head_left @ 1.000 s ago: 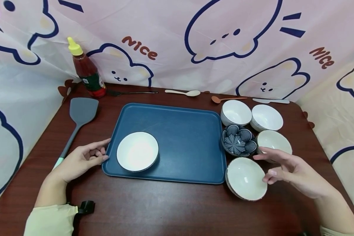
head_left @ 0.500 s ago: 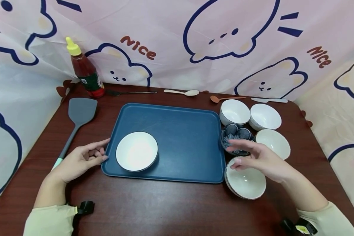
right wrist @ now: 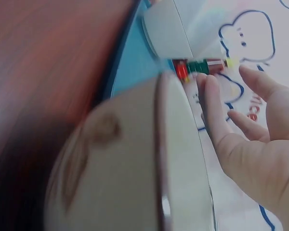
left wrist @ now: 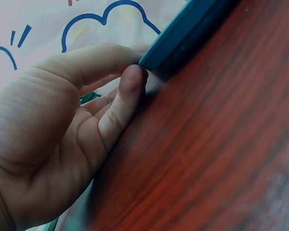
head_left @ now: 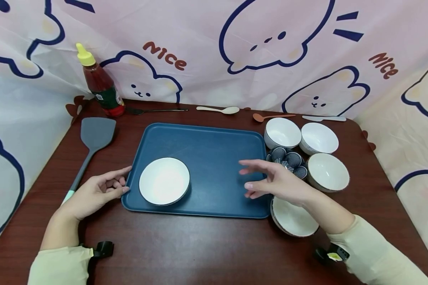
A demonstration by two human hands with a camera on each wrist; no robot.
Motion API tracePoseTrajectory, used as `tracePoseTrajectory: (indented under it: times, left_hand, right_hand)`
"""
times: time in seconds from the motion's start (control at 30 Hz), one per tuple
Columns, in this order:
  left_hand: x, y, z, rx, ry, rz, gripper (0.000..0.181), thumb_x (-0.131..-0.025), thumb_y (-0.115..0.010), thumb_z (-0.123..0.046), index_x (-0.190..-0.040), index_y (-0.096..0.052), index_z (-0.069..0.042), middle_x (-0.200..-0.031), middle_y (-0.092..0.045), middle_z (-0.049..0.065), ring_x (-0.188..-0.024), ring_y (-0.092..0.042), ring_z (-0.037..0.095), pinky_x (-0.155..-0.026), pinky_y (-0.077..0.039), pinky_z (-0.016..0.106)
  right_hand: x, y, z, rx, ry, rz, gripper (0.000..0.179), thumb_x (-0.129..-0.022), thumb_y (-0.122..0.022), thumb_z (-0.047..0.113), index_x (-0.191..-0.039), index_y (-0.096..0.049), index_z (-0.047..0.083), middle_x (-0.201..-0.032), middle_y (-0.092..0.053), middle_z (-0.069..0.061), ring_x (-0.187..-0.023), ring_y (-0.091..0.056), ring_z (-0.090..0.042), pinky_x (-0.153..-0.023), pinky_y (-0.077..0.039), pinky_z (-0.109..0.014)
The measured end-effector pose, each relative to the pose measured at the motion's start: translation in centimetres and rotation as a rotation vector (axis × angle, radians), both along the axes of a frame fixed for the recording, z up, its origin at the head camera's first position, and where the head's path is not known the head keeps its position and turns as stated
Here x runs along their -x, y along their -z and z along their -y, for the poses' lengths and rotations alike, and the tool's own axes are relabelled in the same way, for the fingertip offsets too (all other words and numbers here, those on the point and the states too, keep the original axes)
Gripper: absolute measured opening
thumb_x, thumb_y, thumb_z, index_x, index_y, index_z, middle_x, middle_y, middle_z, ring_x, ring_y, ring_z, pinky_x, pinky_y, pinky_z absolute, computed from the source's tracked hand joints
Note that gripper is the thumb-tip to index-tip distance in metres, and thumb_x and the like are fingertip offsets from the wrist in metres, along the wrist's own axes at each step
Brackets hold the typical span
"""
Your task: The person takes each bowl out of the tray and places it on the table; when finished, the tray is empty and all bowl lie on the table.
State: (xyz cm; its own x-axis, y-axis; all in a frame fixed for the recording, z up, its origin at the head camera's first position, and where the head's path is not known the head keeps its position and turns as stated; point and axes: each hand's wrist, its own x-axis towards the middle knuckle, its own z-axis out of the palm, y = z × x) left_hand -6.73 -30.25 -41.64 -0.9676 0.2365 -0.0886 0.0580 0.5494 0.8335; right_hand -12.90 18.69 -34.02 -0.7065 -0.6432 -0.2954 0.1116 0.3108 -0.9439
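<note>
A blue tray [head_left: 214,158] lies on the table with a white bowl [head_left: 164,181] on its left part. My left hand [head_left: 99,194] is at the tray's left rim, index finger and thumb reaching straight to the edge, other fingers bent. Over the tray's right side hovers my right hand [head_left: 271,180], fingers spread with nothing between them. Below its wrist sits a cream bowl [head_left: 294,219], partly covered by the hand and forearm. A dark blue patterned bowl [head_left: 291,160] is partly hidden behind the hand. In the right wrist view the cream bowl's side [right wrist: 120,159] looms close.
More bowls stand at the right: white bowls [head_left: 282,133] [head_left: 319,138] and a cream one [head_left: 329,172]. Along the back lie a fork [head_left: 157,111], a white spoon [head_left: 219,110], a brown spoon [head_left: 271,117] and a knife [head_left: 324,118]. A grey spatula [head_left: 97,132] and sauce bottle [head_left: 103,87] are left.
My right hand has swept left from beside the right-hand bowls, across the cream bowl, to above the tray's right side. The left hand has kept its place at the tray rim.
</note>
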Motion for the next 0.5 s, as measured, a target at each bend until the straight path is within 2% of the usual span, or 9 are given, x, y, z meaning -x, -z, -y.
tracePoseTrajectory:
  times: [0.37,0.5]
  left_hand:
    - [0.2,-0.1,0.0,-0.017,0.003,-0.012,0.054,-0.097,-0.066,-0.015,-0.147,-0.047,-0.008,-0.103,-0.059,0.009,-0.085,-0.058,0.006,-0.068,-0.051,0.017]
    - [-0.1,-0.1,0.0,-0.022,0.005,-0.005,0.055,-0.097,-0.066,-0.017,-0.148,-0.047,-0.007,-0.102,-0.06,0.008,-0.085,-0.059,0.007,-0.068,-0.052,0.018]
  right_hand:
    - [1.1,1.0,6.2,0.089,-0.023,0.068,0.07,-0.092,-0.073,0.029,-0.153,-0.04,0.018,-0.147,-0.049,-0.017,-0.095,-0.074,-0.033,-0.083,-0.059,-0.043]
    - [0.9,1.5,8.2,0.119,-0.072,0.109,0.073,-0.093,-0.071,0.027,-0.155,-0.035,0.019,-0.151,-0.042,-0.017,-0.095,-0.074,-0.033,-0.085,-0.058,-0.042]
